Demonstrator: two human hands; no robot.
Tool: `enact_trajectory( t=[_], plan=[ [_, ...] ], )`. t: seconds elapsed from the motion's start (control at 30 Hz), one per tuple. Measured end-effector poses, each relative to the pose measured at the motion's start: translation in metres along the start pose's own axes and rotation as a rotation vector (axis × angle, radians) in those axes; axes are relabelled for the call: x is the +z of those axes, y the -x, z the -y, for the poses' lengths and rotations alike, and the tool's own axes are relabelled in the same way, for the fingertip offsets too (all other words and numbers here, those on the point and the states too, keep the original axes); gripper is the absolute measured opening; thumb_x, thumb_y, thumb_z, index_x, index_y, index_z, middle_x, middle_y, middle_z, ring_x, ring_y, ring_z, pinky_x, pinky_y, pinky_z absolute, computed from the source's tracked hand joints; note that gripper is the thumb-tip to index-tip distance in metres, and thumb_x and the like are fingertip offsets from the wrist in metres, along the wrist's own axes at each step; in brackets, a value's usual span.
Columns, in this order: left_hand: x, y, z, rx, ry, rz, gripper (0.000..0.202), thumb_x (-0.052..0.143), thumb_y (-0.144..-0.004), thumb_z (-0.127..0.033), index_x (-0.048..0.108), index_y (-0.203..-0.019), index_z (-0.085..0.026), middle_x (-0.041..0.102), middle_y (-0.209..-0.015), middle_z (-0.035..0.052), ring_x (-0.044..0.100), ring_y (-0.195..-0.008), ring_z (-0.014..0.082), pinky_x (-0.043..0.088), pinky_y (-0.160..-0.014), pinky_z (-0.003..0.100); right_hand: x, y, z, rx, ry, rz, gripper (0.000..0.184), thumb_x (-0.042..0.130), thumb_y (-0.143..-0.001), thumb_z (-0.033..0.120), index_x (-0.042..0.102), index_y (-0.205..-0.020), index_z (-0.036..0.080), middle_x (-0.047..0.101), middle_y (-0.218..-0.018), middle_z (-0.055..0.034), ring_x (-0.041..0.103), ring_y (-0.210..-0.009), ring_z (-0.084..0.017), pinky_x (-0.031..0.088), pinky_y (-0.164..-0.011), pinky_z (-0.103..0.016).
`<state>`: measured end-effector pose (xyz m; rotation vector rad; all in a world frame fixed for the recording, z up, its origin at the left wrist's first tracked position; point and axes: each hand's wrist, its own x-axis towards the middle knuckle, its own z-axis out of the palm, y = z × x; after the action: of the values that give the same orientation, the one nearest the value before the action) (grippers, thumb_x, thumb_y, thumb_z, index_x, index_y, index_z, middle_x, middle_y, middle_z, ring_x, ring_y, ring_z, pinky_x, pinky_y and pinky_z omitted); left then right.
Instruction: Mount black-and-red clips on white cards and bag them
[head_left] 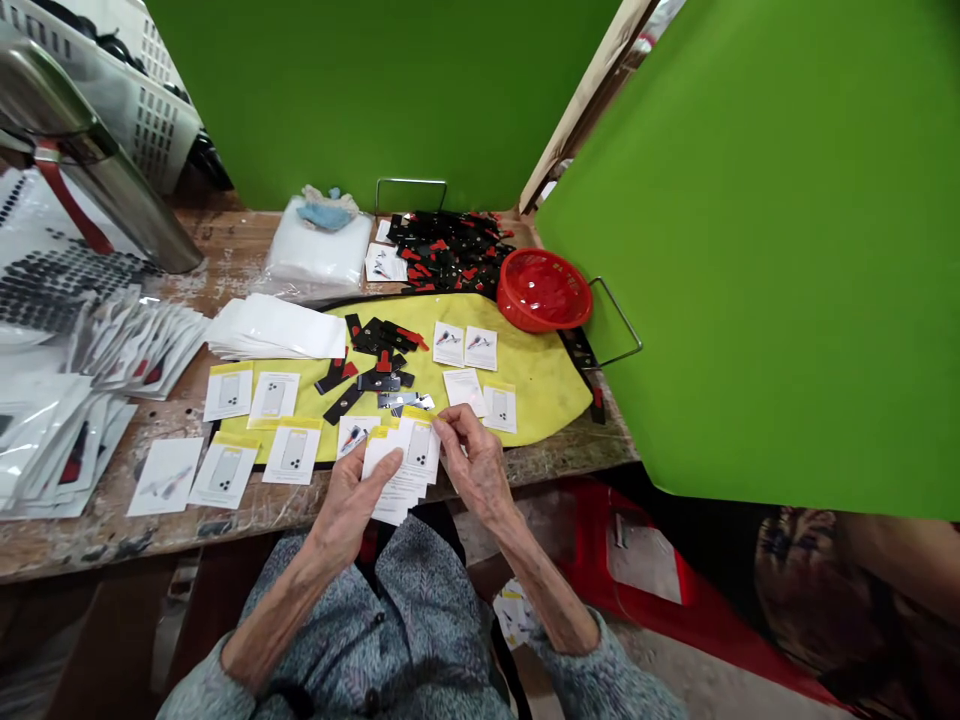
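- Card stack (414,478): fanned between your two hands, above your lap at the near edge of the bench (229,262).
- Left hand (349,505): fingers gripping the stack's left side, thumb across the front; probably keeps the fan from slipping apart.
- Right hand (480,465): fingertips pinched at the stack's upper right edge, by the yellow-topped front card. Fan likely leaves edges easy to pick; can't tell if you've got one card or several.
- Left cards (292,452): left of your left fingers, face up and mostly apart, so probably readable at a glance.
- Right cards (500,408): just beyond your right fingers, also laid flat.
- Black-and-red strips (382,337): loose beyond your fingers on yellow cloth (536,385), seemingly within reach.
- Strip heap (450,245) and red basket (541,290): farther beyond your fingers, likely there to free the near space.
- White stack (277,328): beyond your left fingers, lying flat.
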<state>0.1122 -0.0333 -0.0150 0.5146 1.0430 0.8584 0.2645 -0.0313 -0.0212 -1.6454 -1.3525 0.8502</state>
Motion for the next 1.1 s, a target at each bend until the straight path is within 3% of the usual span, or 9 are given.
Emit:
enact_trajectory(
  t=[0.17,0.3,0.43,0.57,0.73,0.77,0.9,1.0,1.1],
  plan=[
    [0.001,-0.001,-0.009,-0.006,0.014,-0.025,0.053,0.083,-0.064,-0.043,0.070,-0.107,-0.015,0.077,-0.097,0.0082,0.072,-0.087,0.0228,0.056,-0.081,0.032,-0.018,-0.022,0.000,0.007,0.024,0.017,0.023,0.047,-0.090,0.040,0.046,-0.076,0.022,0.049,-0.067,0.0027,0.045,-0.060,-0.013,0.037,-0.058,-0.026],
    [-0.005,0.000,-0.010,-0.011,0.022,-0.050,0.056,0.084,-0.064,-0.044,0.068,-0.109,-0.016,0.077,-0.099,0.0082,0.072,-0.088,0.0233,0.057,-0.079,0.031,-0.076,-0.051,-0.028,0.003,0.060,-0.076,0.020,0.048,-0.086,0.041,0.048,-0.080,0.022,0.046,-0.068,0.0025,0.044,-0.062,-0.014,0.037,-0.056,-0.026],
    [-0.006,-0.001,-0.006,-0.026,0.032,-0.040,0.056,0.085,-0.063,-0.042,0.068,-0.110,-0.016,0.077,-0.100,0.0079,0.072,-0.091,0.0233,0.057,-0.081,0.031,-0.141,-0.073,-0.065,-0.036,0.373,-0.127,0.018,0.047,-0.082,0.037,0.048,-0.073,0.021,0.048,-0.067,0.0012,0.044,-0.062,-0.014,0.036,-0.058,-0.027],
    [-0.001,-0.001,-0.005,-0.026,0.024,-0.042,0.056,0.086,-0.061,-0.042,0.069,-0.107,-0.015,0.077,-0.097,0.0075,0.072,-0.088,0.0230,0.057,-0.079,0.030,-0.163,-0.079,-0.081,-0.013,0.527,-0.117,0.014,0.048,-0.081,0.031,0.051,-0.071,0.021,0.052,-0.065,-0.0007,0.047,-0.062,-0.016,0.037,-0.060,-0.029],
    [0.009,-0.005,-0.004,-0.034,0.006,-0.068,0.049,0.086,-0.060,-0.041,0.072,-0.099,-0.015,0.077,-0.089,0.0057,0.071,-0.077,0.0189,0.056,-0.072,0.027,-0.128,-0.054,-0.051,-0.040,0.546,-0.269,0.014,0.051,-0.085,0.030,0.057,-0.090,0.019,0.061,-0.091,-0.0115,0.053,-0.091,-0.026,0.041,-0.083,-0.040],
    [0.011,-0.007,-0.003,-0.029,0.006,-0.063,0.048,0.086,-0.060,-0.040,0.072,-0.099,-0.015,0.077,-0.088,0.0056,0.071,-0.075,0.0180,0.056,-0.070,0.026,-0.113,-0.046,-0.041,-0.042,0.474,-0.253,0.018,0.051,-0.087,0.034,0.058,-0.095,0.019,0.061,-0.092,-0.0109,0.055,-0.090,-0.025,0.043,-0.084,-0.040],
    [0.021,-0.015,0.001,0.032,0.022,-0.015,0.043,0.084,-0.064,-0.037,0.072,-0.098,-0.015,0.077,-0.091,0.0049,0.069,-0.071,0.0152,0.055,-0.068,0.025,-0.048,-0.016,-0.008,0.074,-0.161,0.158,0.038,0.063,-0.083,0.045,0.051,-0.112,0.023,0.062,-0.086,-0.0020,0.059,-0.076,-0.017,0.049,-0.070,-0.031],
    [0.023,-0.017,0.003,0.066,0.034,-0.014,0.041,0.084,-0.065,-0.036,0.072,-0.099,-0.016,0.076,-0.090,0.0036,0.067,-0.070,0.0135,0.054,-0.067,0.024,-0.016,-0.009,-0.002,0.139,-0.369,0.170,0.034,0.067,-0.080,0.045,0.051,-0.100,0.023,0.063,-0.083,0.0000,0.058,-0.070,-0.015,0.048,-0.064,-0.027],
    [0.020,-0.016,0.003,0.052,0.036,-0.015,0.042,0.082,-0.067,-0.040,0.071,-0.099,-0.015,0.076,-0.086,0.0043,0.067,-0.067,0.0137,0.052,-0.063,0.023,-0.006,-0.011,-0.004,0.167,-0.323,0.121,0.029,0.063,-0.082,0.046,0.052,-0.095,0.023,0.059,-0.069,0.0030,0.051,-0.059,-0.013,0.042,-0.057,-0.025]
  ],
)
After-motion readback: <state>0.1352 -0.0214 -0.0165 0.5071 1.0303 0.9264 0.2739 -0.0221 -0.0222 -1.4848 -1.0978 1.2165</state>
